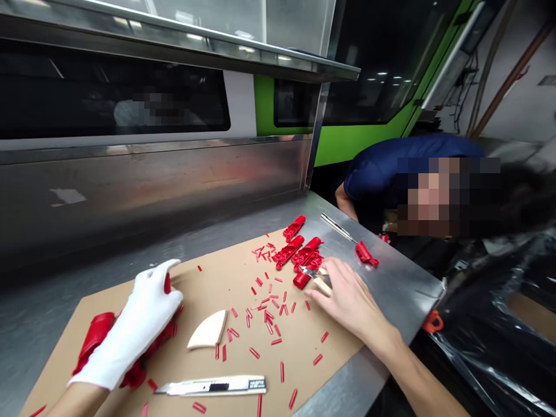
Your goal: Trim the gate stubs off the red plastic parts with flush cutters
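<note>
My left hand (145,313), in a white glove, is at the left over the cardboard. Its thumb and fingers close on a red plastic part (167,283), mostly hidden by the glove. More red moulded parts (96,336) lie beneath and beside that wrist. At the right, my bare right hand (350,292) has thumb and fingers around the pale handles of a pair of nippers (322,285). Their metal jaws rest against a cluster of red moulded parts (307,252). A utility knife (212,386) lies near the front, its blade pointing left.
Small red offcuts (267,315) are scattered over the cardboard sheet (208,284) on the metal table (408,284). A cream wedge-shaped piece (208,330) lies mid-sheet. Towards the right edge are a slim metal tool (339,227) and another red part (367,253). A person in blue (382,168) bends beyond the table.
</note>
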{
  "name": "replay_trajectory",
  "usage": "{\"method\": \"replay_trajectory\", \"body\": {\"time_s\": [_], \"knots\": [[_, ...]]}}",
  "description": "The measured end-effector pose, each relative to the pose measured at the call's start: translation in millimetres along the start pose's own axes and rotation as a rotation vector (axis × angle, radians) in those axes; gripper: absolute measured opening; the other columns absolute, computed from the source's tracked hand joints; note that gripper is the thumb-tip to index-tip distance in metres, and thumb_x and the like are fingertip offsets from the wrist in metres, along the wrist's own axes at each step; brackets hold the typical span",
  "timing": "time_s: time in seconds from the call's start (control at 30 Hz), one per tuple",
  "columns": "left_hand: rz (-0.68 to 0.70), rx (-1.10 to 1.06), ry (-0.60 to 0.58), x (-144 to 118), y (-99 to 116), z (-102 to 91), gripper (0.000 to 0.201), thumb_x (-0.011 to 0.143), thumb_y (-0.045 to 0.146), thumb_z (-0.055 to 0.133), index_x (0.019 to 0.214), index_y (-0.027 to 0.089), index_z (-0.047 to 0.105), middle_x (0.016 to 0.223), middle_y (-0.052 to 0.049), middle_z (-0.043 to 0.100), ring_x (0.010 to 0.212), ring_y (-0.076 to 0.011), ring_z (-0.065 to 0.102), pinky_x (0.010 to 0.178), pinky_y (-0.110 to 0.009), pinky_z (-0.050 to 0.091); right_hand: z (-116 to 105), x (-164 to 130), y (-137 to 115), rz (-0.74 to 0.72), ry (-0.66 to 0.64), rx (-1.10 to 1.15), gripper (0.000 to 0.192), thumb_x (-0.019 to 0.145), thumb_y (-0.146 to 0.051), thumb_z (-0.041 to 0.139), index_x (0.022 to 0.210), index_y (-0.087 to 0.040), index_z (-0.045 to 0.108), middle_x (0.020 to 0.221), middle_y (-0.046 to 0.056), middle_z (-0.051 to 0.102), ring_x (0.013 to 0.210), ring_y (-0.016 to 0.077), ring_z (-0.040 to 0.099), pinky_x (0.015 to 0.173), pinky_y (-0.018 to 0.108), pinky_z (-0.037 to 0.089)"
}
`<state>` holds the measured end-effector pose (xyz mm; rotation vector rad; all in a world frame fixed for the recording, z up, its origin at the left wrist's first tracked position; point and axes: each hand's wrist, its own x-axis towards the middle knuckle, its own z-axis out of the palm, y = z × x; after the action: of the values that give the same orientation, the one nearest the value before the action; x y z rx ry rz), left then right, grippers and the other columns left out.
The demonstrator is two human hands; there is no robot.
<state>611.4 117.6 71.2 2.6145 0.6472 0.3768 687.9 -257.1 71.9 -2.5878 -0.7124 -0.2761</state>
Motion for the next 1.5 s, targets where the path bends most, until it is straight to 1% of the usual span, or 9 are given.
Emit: {"method": "replay_trajectory", "body": {"time_s": [0.1,0.27,0.43,0.53,0.6,0.73,0.83,1.03,1.5], "knots": [[0.066,0.156,-0.072,-6,-3,2.5,0.053,0.082,0.018,0.046,0.133,0.008,0.057,0.139,-0.026,0.048,0.121,-0.0469,0.056,0.092,-0.057,0.051,9,7,-4,-0.014,-0.019,-0.066,0.032,0.087,-0.036,0.076,0.099,-0.022,0.050,0.106,0.007,0.060,0.100,0.0297,0.057,0.078,0.036,0.044],[0.151,0.335,-0.084,-26,-7,-7.2,0.041,0.092,0.029,0.039,0.115,0.012,0.068,0.121,-0.023,0.063,0.110,-0.0489,0.060,0.088,-0.061,0.047,27,14,-3,-0.054,-0.041,-0.102,0.020,0.092,-0.034,0.067,0.097,-0.021,0.052,0.105,0.009,0.061,0.096,0.0299,0.056,0.077,0.038,0.041],[0.150,0.252,-0.003,-41,-20,-22.7,0.040,0.097,0.037,0.038,0.120,0.014,0.063,0.131,-0.020,0.062,0.124,-0.0398,0.055,0.104,-0.052,0.041,30,17,12,-0.057,0.004,-0.067,0.024,0.089,-0.037,0.068,0.096,-0.021,0.051,0.097,0.011,0.061,0.088,0.0321,0.056,0.074,0.042,0.043],[0.128,0.115,0.074,-67,-5,-32.2,0.044,0.099,0.044,0.039,0.125,0.016,0.059,0.140,-0.019,0.056,0.134,-0.0353,0.048,0.113,-0.048,0.035,19,3,-8,-0.083,0.051,-0.024,0.027,0.089,-0.040,0.067,0.099,-0.022,0.049,0.098,0.010,0.060,0.091,0.0312,0.057,0.076,0.042,0.047],[0.059,-0.083,0.046,-93,21,-35.6,0.043,0.100,0.048,0.038,0.124,0.020,0.060,0.130,-0.014,0.064,0.126,-0.0310,0.057,0.108,-0.043,0.042,12,-15,-37,-0.192,0.066,0.059,0.028,0.092,-0.043,0.064,0.104,-0.022,0.049,0.110,0.011,0.059,0.101,0.0295,0.057,0.080,0.040,0.050],[-0.418,-1.368,-0.532,-136,83,-38.4,0.044,0.093,0.057,0.055,0.111,0.018,0.065,0.097,-0.014,0.070,0.086,-0.0289,0.068,0.077,-0.041,0.054,8,-51,-97,-0.669,0.181,0.339,0.016,0.101,-0.026,0.043,0.111,-0.018,0.053,0.130,0.014,0.055,0.117,0.0290,0.052,0.092,0.042,0.047],[-0.481,-1.691,-0.568,-151,106,-42.1,0.030,0.087,0.045,0.071,0.103,0.020,0.070,0.086,-0.008,0.067,0.078,-0.0216,0.064,0.075,-0.033,0.052,2,-61,-113,-0.792,0.172,0.366,0.022,0.104,-0.018,0.035,0.104,-0.018,0.057,0.129,0.010,0.059,0.110,0.0236,0.057,0.089,0.037,0.048],[-0.522,-1.684,-0.495,-170,103,-44.5,0.028,0.082,0.027,0.080,0.109,0.024,0.074,0.086,-0.002,0.064,0.083,-0.0147,0.061,0.080,-0.023,0.048,-26,-53,-110,-0.916,-0.164,0.271,0.031,0.110,-0.027,0.032,0.101,-0.020,0.060,0.132,0.007,0.062,0.118,0.0204,0.057,0.098,0.036,0.051],[-0.458,-1.563,-0.411,-165,97,-20.4,0.025,0.068,0.032,0.087,0.089,0.027,0.075,0.089,-0.009,0.072,0.095,-0.0333,0.065,0.081,-0.039,0.054,-22,-46,-119,-1.045,-0.086,0.048,0.031,0.104,-0.008,0.033,0.096,-0.021,0.061,0.125,0.007,0.067,0.110,0.0210,0.062,0.086,0.036,0.051]]}}
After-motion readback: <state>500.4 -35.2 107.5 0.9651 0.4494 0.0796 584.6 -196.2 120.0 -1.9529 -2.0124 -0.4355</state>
